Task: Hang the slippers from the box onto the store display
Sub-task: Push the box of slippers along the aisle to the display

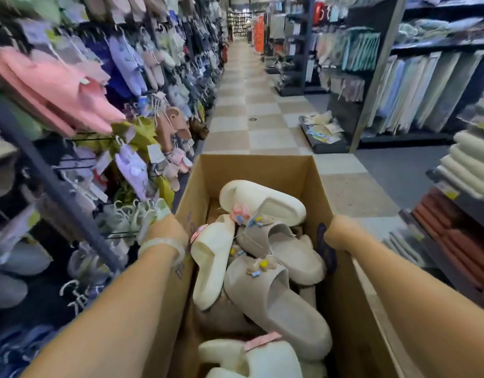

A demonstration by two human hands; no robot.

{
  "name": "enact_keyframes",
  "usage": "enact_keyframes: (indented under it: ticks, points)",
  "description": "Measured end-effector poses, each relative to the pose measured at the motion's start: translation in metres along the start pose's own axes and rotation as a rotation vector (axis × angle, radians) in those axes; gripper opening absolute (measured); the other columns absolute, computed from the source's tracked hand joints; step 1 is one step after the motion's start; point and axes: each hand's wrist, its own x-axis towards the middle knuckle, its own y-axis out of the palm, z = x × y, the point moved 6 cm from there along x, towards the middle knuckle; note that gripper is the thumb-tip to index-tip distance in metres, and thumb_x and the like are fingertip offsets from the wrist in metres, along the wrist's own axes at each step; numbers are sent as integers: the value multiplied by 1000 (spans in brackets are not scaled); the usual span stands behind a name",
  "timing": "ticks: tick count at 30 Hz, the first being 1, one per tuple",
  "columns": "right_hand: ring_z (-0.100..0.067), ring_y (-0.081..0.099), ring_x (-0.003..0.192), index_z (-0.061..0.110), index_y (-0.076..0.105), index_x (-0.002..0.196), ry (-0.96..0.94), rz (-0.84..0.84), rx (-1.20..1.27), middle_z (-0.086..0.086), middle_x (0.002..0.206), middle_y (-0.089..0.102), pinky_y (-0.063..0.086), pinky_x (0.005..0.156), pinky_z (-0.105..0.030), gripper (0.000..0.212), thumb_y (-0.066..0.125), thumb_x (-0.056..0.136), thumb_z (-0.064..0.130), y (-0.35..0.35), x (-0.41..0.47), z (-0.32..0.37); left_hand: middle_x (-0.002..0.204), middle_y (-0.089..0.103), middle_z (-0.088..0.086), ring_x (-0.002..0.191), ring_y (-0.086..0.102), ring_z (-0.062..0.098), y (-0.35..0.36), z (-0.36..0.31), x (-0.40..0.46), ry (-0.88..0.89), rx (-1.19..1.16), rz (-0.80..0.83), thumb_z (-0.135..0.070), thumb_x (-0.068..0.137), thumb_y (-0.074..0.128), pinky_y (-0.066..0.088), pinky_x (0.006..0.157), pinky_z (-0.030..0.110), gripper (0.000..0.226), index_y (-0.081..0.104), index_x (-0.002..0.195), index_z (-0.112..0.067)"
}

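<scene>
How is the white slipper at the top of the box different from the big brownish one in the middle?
The white slipper is cream and lies sole-up across the far end of the box. The brownish slipper is taupe and lies strap-up, pointing toward the near end. The brownish one shows little coloured charms on its strap; the white one's strap is hidden underneath. Both are thick, soft-looking slides lying loose in the same box.

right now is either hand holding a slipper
No, the left hand and right hand each grip a side wall of the box.
</scene>
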Motion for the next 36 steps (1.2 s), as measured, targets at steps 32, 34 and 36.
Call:
enact_keyframes:
  ticks: [32, 34, 36]
  points:
    - [-25, 59, 90, 0, 56, 111, -110, 104, -43, -11, 92, 60, 50, 77, -30, 27, 46, 93, 18, -219, 812, 301, 127, 55, 20, 114, 55, 36, -16, -416, 695, -147, -97, 13, -17, 93, 41, 47, 93, 43, 38, 46, 128, -5]
    - [-23, 57, 80, 0, 55, 110, -154, 108, -55, -10, 84, 57, 50, 67, -28, 26, 47, 93, 18, -230, 850, 317, 126, 56, 20, 115, 55, 36, -17, -433, 720, -178, -120, -9, -16, 94, 42, 47, 92, 41, 35, 48, 126, -2]
    - [-18, 50, 64, 0, 56, 106, -209, 85, -71, -6, 69, 49, 41, 50, -23, 25, 46, 94, 19, -241, 886, 333, 125, 57, 19, 114, 55, 35, -16, -449, 742, -207, -164, -26, -19, 94, 43, 48, 92, 41, 35, 49, 124, -3]
